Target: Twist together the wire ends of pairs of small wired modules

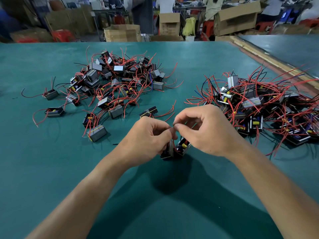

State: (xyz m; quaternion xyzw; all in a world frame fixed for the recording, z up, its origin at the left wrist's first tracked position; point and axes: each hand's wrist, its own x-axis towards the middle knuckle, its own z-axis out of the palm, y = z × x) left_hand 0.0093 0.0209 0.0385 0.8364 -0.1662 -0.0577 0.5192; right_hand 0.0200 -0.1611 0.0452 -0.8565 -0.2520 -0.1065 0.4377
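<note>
Two small black wired modules hang together just above the green table (51, 169). My left hand (146, 138) covers most of the left module (166, 153), only its lower edge showing. The right module (183, 147) shows a yellow part and red wires. My right hand (205, 130) meets the left at the fingertips, both pinching the wire ends between thumb and forefinger above the modules. The pinched wire ends are hidden by the fingers.
A loose pile of modules (119, 78) with red and black wires lies at the back left. A denser pile of modules (262, 107) lies at the right. A single module (149, 112) sits just beyond my hands. Cardboard boxes (170, 23) and people stand beyond the table.
</note>
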